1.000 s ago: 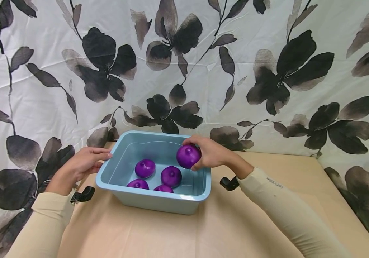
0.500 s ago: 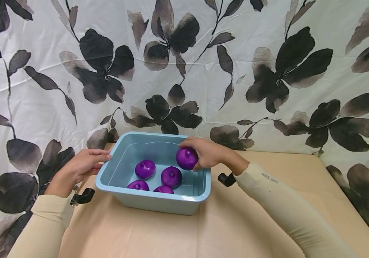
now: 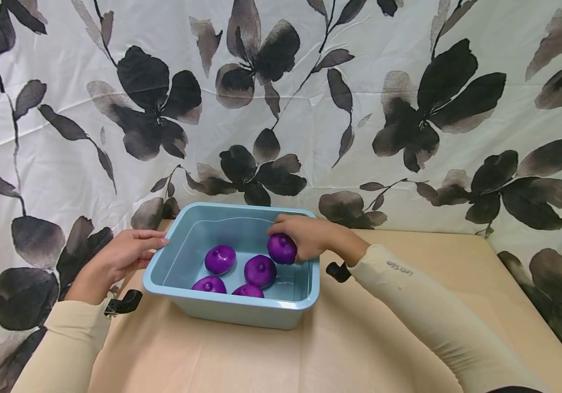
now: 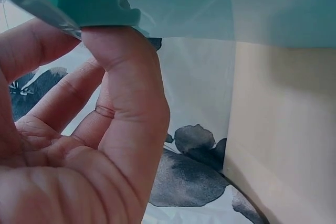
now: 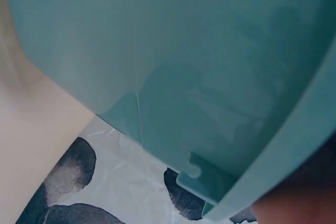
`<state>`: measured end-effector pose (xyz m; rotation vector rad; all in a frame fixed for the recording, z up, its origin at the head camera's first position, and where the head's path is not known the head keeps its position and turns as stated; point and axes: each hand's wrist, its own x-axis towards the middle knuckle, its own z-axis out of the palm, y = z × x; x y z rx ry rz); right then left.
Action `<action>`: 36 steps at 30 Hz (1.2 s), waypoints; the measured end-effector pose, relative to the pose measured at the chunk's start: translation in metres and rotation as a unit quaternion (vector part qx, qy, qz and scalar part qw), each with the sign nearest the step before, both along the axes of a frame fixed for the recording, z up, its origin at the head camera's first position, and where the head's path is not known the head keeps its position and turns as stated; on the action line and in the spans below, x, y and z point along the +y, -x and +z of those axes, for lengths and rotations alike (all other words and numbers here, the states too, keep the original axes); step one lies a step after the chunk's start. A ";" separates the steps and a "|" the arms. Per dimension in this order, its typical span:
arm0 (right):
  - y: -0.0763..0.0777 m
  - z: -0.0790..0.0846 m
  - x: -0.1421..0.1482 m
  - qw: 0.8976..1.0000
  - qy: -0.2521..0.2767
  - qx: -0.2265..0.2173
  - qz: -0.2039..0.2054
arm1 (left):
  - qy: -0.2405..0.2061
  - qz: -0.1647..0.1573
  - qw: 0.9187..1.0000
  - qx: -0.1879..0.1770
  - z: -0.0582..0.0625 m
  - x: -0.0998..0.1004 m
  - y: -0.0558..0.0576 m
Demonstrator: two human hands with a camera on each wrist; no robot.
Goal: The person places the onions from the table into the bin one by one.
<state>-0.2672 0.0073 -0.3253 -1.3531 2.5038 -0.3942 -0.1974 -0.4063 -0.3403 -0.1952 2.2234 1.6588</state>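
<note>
A light blue plastic tub [image 3: 231,310] stands on the tan tabletop. Its left rim is pinched by my left hand [image 3: 120,256]; in the left wrist view the thumb and a finger [image 4: 131,77] meet at the tub's edge [image 4: 184,32]. My right hand [image 3: 305,236] reaches over the right side and holds a shiny purple onion [image 3: 282,249] inside the tub, above its floor. Several more purple onions [image 3: 260,271] lie on the bottom, some partly hidden by the front wall. The right wrist view mostly shows the tub's outer wall [image 5: 105,35]; the held onion is out of sight there.
Behind the table [image 3: 408,305] hangs a white cloth [image 3: 330,174] printed with dark flowers. The tub sits near the table's back edge, and bare tabletop extends in front of it and to its right.
My right hand has lowered the onion deeper into the tub and slightly leftward. The left hand keeps its hold on the rim.
</note>
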 end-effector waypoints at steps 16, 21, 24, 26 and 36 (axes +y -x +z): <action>0.008 -0.004 -0.019 0.991 -0.133 -0.009 -0.009 | 0.002 -0.006 1.000 0.000 -0.001 -0.003 0.004; 0.008 -0.006 -0.028 0.983 -0.182 0.000 -0.029 | -0.008 -0.001 1.000 -0.007 -0.002 -0.005 0.004; 0.007 -0.008 -0.033 0.976 -0.213 0.001 -0.042 | -0.006 -0.002 1.000 -0.005 -0.002 -0.005 0.004; 0.007 -0.010 -0.037 0.972 -0.232 0.002 -0.043 | -0.003 -0.003 1.000 -0.003 -0.003 -0.004 0.005; 0.007 -0.031 -0.050 0.956 -0.292 -0.006 -0.003 | -0.018 -0.008 1.000 -0.005 -0.002 -0.004 0.009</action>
